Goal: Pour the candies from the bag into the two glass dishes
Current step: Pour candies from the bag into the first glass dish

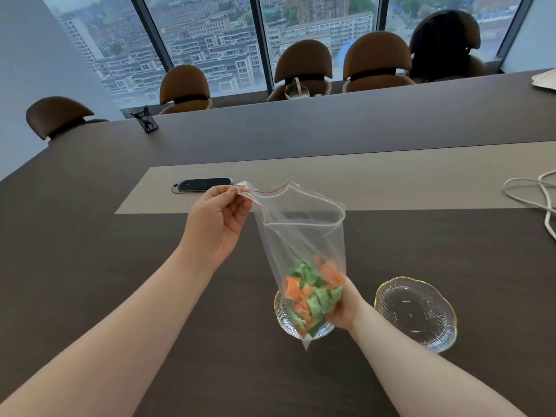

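Note:
A clear zip bag (301, 233) hangs upright above the table, its mouth open at the top. Green and orange wrapped candies (311, 296) fill its bottom. My left hand (218, 224) pinches the bag's top left corner by the red zip strip. My right hand (343, 308) grips the bag's lower part from the right, around the candies. Right below the bag stands a glass dish (281, 314), mostly hidden behind it. A second glass dish (416, 314) with a gold rim stands empty to the right.
The dark table (120, 266) has a beige centre strip with a black socket panel (203, 185). A white cable (538, 197) lies at the right. A black pen holder (146, 120) stands far left; brown chairs (304, 67) line the far side, and a person sits in one.

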### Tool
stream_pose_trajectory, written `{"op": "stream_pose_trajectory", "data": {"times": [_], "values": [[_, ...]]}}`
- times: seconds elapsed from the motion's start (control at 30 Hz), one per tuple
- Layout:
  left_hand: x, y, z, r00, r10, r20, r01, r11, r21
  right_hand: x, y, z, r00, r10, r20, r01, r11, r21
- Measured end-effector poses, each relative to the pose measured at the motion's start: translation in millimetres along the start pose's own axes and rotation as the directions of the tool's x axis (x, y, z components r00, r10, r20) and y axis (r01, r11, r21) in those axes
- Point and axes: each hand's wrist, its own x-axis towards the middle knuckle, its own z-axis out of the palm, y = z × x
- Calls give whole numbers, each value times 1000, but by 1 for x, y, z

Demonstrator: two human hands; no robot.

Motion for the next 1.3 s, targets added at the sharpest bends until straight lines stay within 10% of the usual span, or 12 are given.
{"op": "stream_pose_trajectory", "data": {"times": [0.3, 0.5, 0.83, 1.3], "values": [[15, -6, -2, 999, -35, 20, 33, 997, 63, 9, -27, -17, 989, -89, -121, 97, 994, 58], [24, -19, -22, 994, -105, -11, 101, 908, 406, -1, -51, -28, 933, -132, -334, 91, 987, -133], [21, -86, -67, 976, -150, -156, 182, 176, 968, -21, -75, -48, 727, -480, -492, 242, 849, -470], [5, -167, -89, 950, -191, -248, 280, 167, 945, -27, -80, -33, 645, -637, -422, 168, 657, -735]]}}
